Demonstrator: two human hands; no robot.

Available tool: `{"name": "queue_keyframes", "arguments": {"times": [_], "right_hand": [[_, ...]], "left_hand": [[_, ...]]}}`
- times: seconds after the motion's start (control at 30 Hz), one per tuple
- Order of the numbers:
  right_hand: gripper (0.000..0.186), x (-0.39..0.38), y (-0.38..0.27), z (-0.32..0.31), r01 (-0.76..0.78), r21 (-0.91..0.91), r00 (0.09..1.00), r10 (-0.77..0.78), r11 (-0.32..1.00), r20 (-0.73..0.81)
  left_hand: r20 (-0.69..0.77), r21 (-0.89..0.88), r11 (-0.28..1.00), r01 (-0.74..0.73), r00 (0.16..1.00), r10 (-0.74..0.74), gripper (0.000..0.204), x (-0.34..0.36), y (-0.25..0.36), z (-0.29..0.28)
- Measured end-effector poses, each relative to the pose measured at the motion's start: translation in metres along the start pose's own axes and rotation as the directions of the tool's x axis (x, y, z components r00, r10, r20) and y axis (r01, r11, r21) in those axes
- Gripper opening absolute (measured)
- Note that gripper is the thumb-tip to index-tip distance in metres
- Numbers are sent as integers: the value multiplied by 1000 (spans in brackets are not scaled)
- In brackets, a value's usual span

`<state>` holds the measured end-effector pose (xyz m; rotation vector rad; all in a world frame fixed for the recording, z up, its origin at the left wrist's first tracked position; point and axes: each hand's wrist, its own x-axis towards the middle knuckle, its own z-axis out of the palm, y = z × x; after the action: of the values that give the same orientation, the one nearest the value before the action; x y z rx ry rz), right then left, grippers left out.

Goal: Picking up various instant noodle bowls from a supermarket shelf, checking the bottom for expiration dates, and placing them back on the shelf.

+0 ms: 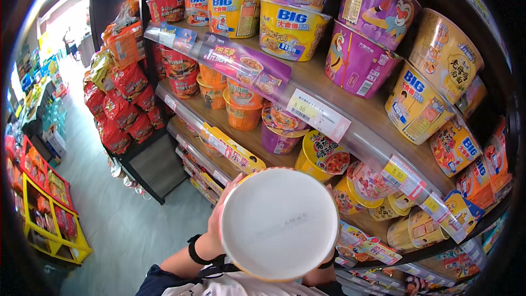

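Observation:
Between my two hands is an instant noodle tub (279, 225), its round white base turned up toward me with faint print on it. My left hand (218, 215) wraps the tub's left side. On the other side, little of my right hand (330, 188) shows, since the tub covers most of it. The tub's side wall and lid are hidden. Just beyond it, on the shelf, stand a yellow noodle tub (322, 155) and a purple one (281, 134).
Above, a shelf carries stacked yellow tubs (293, 30), purple tubs (361, 60) and beige ones (419, 101). A clear price rail (361, 131) runs along its edge. Red noodle packets (120, 107) are piled at the left shelf end. A yellow rack (55, 225) stands across the aisle.

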<state>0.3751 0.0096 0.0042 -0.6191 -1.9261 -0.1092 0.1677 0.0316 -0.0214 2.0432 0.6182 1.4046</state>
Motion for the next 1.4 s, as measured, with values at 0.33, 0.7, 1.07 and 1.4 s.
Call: {"name": "queue_keyframes", "arguments": {"times": [0.33,0.7,1.07,1.4], "right_hand": [[45,18,-24,-1,-145,162,987,154,976,-46],[46,9,-9,-11,-86,73,996,88,994,-25],[73,-8,9,-8,-434,392,895,438,811,85],[71,-1,8,10,-504,785,671,736,361,91]], "left_hand": [[-203,-60,998,-19,979,6,47,-9,-2,-11],[-176,172,960,-221,952,250,39,9,-8,-10],[-44,-279,953,120,989,-138,69,9,-2,-9],[-27,-383,845,373,910,-415,47,41,-17,3]]}}
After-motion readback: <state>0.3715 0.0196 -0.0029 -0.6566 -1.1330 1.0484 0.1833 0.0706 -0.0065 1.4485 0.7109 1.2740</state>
